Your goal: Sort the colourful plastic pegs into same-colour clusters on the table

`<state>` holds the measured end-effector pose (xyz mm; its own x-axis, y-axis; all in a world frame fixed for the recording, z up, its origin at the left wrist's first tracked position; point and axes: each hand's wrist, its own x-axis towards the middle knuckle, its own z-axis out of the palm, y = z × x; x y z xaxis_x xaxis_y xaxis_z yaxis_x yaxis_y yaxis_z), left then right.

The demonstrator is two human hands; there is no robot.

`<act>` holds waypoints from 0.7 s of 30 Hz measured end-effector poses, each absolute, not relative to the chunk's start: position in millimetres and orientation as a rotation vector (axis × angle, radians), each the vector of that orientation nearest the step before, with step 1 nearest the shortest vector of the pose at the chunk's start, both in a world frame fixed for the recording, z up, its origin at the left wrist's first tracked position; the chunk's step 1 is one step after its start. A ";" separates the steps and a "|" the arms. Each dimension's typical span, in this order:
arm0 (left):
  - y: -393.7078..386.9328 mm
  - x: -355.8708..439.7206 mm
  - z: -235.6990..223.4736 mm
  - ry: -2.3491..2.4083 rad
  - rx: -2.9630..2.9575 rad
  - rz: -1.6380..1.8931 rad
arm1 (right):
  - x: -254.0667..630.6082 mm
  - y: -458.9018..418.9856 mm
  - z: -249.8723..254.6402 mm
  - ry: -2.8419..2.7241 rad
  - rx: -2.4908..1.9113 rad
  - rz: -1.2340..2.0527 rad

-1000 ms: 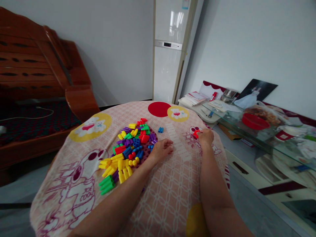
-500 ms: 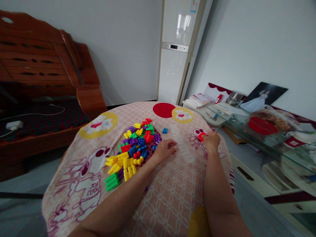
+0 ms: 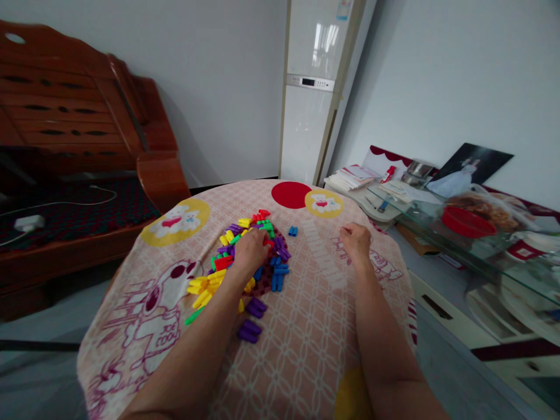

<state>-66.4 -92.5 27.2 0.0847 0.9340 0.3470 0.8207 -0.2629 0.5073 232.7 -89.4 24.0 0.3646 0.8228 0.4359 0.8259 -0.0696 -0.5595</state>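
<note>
A heap of coloured plastic blocks (image 3: 205,286) lies on a dark red peg board (image 3: 263,284) in the middle of the round table's pink cartoon cloth (image 3: 306,344). My left hand (image 3: 250,249) rests on top of the heap, fingers curled down, with a red block (image 3: 268,242) at the fingertips. Purple blocks (image 3: 252,318) and blue blocks (image 3: 277,281) lie just in front of the heap. A blue pair (image 3: 292,231) sits apart behind it. My right hand (image 3: 355,239) rests on the cloth to the right, fingers curled shut; what is inside is hidden.
A dark wooden bench (image 3: 79,151) with a white charger (image 3: 27,222) stands to the left. A tall white air conditioner (image 3: 308,93) is in the corner. On the right, a glass table (image 3: 437,233) carries a red bowl (image 3: 462,222), papers (image 3: 353,177) and a photo (image 3: 470,169).
My left hand has moved from the cloth beside the heap onto the heap. Purple and blue blocks have spilled toward me. The red piece seen at my right hand no longer shows.
</note>
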 end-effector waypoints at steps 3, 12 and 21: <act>-90.8 -64.5 28.9 1.679 2.078 1.023 | 216.6 -90.8 25.1 -1.476 -1.721 0.257; -94.6 -35.0 22.8 1.089 1.416 1.176 | 167.0 -105.1 37.2 -1.666 -1.178 1.240; -97.2 -29.1 19.4 1.061 1.487 1.109 | 172.0 -100.9 38.0 -1.435 -1.153 1.053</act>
<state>-29.1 -97.2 19.4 0.2071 0.9689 0.1356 0.0930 -0.1575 0.9831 172.0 -100.9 38.0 -0.0719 0.9835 0.1659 0.1369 0.1745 -0.9751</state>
